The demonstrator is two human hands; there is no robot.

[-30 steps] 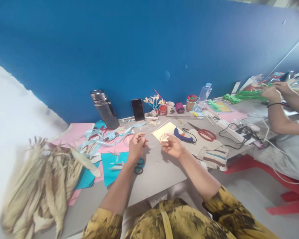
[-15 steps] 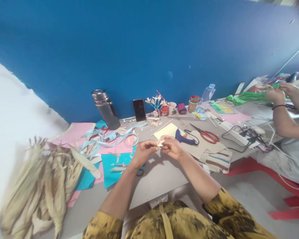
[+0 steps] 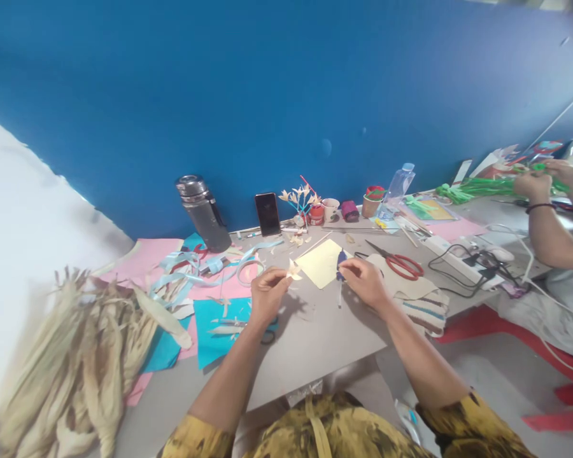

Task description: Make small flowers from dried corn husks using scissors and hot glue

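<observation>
Between the fingertips of my left hand (image 3: pixel 270 294) is a small cream husk flower (image 3: pixel 293 270), pinched above the grey table. My right hand (image 3: pixel 363 280) grips a blue glue gun (image 3: pixel 340 262), its pale nozzle pointing down toward the table. A pale yellow paper sheet (image 3: pixel 321 264) lies just beyond and between the two hands. Left of my left hand, a blue sheet (image 3: pixel 219 346) carries husk scraps and scissors partly hidden by my forearm. Several similar flowers (image 3: pixel 300 198) stand on blue stems in a small holder at the back.
Dried corn husks (image 3: pixel 76 362) pile up at the left. A flask (image 3: pixel 203 213) and a phone (image 3: pixel 267 214) stand by the wall. Red-handled scissors (image 3: pixel 401 263), a striped cloth (image 3: pixel 424 312) and a power strip (image 3: pixel 458 261) lie rightward. A co-worker's hands (image 3: pixel 537 184) hold green stems.
My hands have moved apart. My right hand has let go of the flower, moved right and taken hold of the glue gun, which is turned nozzle down. The flower stays in my left hand.
</observation>
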